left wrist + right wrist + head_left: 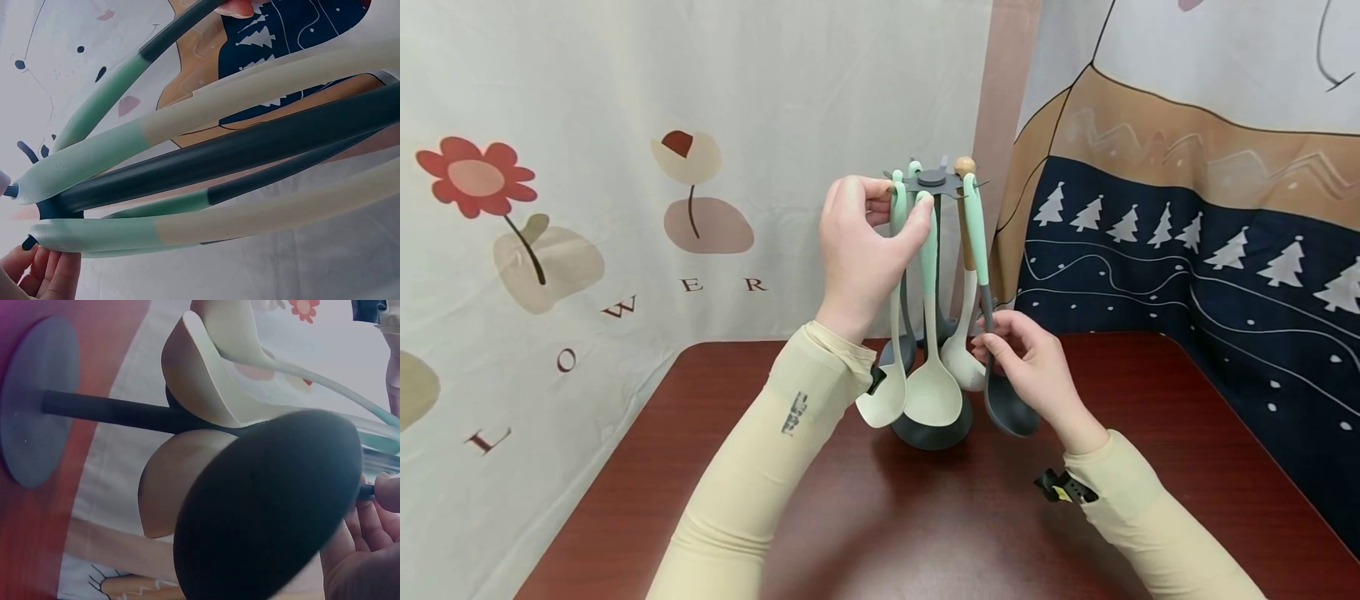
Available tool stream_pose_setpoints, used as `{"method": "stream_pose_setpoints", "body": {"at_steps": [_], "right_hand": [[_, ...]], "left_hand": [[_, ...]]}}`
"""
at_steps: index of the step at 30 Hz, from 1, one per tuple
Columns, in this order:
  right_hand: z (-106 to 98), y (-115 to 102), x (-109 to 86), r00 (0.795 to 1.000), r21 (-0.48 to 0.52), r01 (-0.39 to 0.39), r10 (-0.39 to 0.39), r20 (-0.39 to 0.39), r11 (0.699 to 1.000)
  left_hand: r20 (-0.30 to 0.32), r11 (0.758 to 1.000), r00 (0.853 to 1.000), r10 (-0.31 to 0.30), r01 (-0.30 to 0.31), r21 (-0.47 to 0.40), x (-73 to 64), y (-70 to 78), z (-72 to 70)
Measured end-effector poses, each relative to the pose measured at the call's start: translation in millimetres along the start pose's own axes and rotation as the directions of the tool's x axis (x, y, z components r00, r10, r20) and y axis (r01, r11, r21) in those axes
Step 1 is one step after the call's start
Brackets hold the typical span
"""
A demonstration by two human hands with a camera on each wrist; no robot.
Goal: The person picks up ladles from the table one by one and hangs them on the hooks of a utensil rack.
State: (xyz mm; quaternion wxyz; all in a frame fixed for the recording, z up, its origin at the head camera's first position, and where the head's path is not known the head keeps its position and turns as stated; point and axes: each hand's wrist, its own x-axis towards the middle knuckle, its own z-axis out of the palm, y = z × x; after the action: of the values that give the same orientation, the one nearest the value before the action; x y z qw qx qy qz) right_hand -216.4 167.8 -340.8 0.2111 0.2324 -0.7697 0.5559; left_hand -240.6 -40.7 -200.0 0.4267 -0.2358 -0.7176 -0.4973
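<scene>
A grey utensil stand (932, 178) with a round base (932, 433) stands on the dark red table (880, 517). Several spoons and ladles with mint-green handles hang from its top. My left hand (861, 250) pinches the mint handle of a cream spoon (883, 398) near the top hooks. My right hand (1026, 358) grips the thin grey stem of a dark grey ladle (1009, 407), which still hooks over the stand. The ladle's dark bowl (269, 506) fills the right wrist view; the left wrist view shows the handles (206, 169) close up.
A flower-print cloth (625, 208) hangs behind on the left. A cloth with white trees (1187, 233) hangs on the right. The table's left edge (602, 467) runs diagonally; bare tabletop lies in front of the stand.
</scene>
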Motion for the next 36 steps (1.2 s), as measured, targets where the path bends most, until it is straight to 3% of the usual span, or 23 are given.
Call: {"method": "stream_pose_setpoints", "body": {"at_steps": [9, 17, 20, 24, 32, 36], "right_hand": [[3, 0, 0.2, 1.0, -0.01, -0.004, 0.004, 0.019, 1.0], [-4, 2, -1.7, 1.0, -0.097, -0.006, 0.009, 0.03, 0.995], [-9, 4, -3.1, 0.999, -0.117, -0.006, 0.011, 0.035, 0.993], [-15, 7, -5.7, 0.999, -0.131, 0.0, 0.005, 0.041, 0.991], [-30, 11, -13.9, 0.999, -0.19, -0.006, 0.012, 0.03, 0.982], [-37, 13, -17.8, 0.999, -0.232, -0.023, 0.029, 0.022, 0.973]], "left_hand": [[0.0, 1.0, 1.0, 0.0, 0.0, 0.002, -1.2, -0.9, 0.2], [0.015, 0.997, 1.0, -0.023, 0.024, -0.075, -5.1, -4.5, 0.4], [0.002, 0.996, 1.0, 0.003, -0.003, -0.094, -9.4, -6.9, -1.2], [0.003, 0.997, 0.999, 0.052, -0.051, -0.052, -17.6, -12.3, -6.2], [0.118, 0.996, 0.99, 0.072, -0.078, 0.046, -42.2, -30.2, -20.0], [0.178, 0.994, 0.983, 0.052, -0.068, 0.084, -57.4, -38.1, -26.2]]}}
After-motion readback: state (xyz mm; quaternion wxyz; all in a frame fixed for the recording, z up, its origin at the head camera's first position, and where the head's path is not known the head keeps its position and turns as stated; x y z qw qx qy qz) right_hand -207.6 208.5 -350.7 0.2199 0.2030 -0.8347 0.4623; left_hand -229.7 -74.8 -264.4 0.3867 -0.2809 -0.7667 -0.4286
